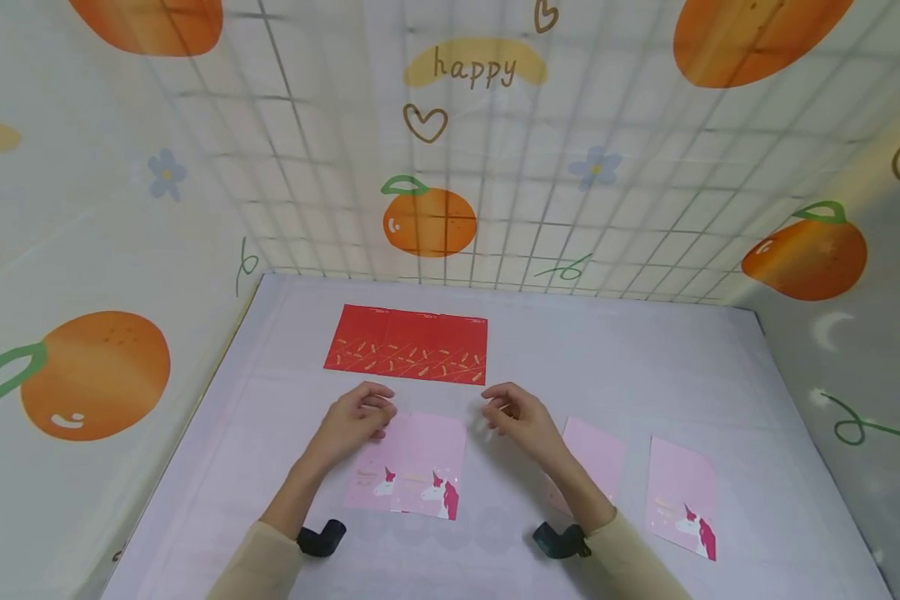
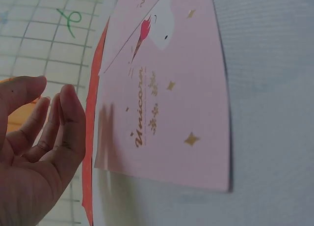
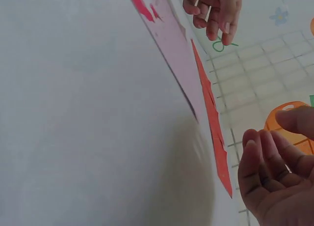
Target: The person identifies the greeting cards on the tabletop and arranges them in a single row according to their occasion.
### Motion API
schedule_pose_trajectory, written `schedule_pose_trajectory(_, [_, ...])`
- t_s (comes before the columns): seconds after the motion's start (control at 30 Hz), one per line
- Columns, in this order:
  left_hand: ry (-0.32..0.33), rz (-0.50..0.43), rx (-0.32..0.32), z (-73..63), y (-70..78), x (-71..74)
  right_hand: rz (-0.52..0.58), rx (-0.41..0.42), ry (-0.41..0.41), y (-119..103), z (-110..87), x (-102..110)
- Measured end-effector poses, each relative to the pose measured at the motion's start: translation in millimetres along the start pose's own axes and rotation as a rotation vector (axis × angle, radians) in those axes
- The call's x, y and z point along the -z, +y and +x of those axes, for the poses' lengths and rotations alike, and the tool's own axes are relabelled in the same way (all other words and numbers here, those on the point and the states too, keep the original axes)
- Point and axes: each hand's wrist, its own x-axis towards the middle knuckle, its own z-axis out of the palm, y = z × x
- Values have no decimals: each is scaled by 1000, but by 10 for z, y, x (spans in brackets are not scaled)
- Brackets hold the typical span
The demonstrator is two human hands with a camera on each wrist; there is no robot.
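Note:
Two pink unicorn envelopes (image 1: 427,450) lie side by side on the table between the hands, their printed ends toward the person. My left hand (image 1: 354,423) hovers over their upper left corner, fingers loosely bent and nothing in them. In the left wrist view the gold "Unicorn" lettering on the nearer pink envelope (image 2: 162,113) shows beside that hand. To the right of the pair is my right hand (image 1: 523,423), also with loosely curled fingers and no object held. Its forearm partly hides another pink envelope (image 1: 596,454).
Beyond the hands, several red envelopes with gold marks (image 1: 408,342) lie edge to edge. One more pink unicorn envelope (image 1: 682,492) lies at the far right. A fruit-print curtain (image 1: 487,158) over a wire grid borders the table's back.

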Motion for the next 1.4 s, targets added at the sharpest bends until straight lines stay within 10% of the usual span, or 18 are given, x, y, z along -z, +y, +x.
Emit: schedule_pose_trajectory(1.4, [-163, 273, -13, 78, 18, -232, -419, 41, -121, 210, 54, -323])
